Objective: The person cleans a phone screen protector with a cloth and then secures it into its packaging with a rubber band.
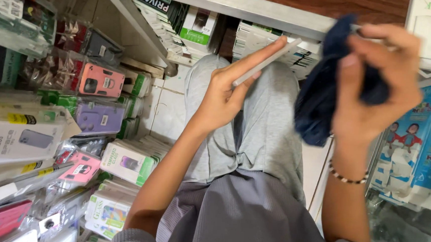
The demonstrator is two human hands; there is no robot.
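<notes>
A thin white phone [267,62] is held edge-on in the left hand [225,94], above the lap in grey trousers [264,134]. Its long axis is seen running on a slant, from lower left by the thumb up to the upper right, where its far end is pointed toward the dark blue cloth [322,87]. The left fingers [259,54] are laid along the back of the phone and the thumb is pressed against its lower edge, so it is gripped firmly. The cloth is bunched in the right hand [377,86], whose fingers are closed around it, with a fold left hanging below the palm. The upper end of the phone is met just beside the cloth; whether they touch cannot be told. A beaded bracelet [346,178] is worn on the right wrist. Packaged phone cases [100,81] are stacked on the shelves at the left.
</notes>
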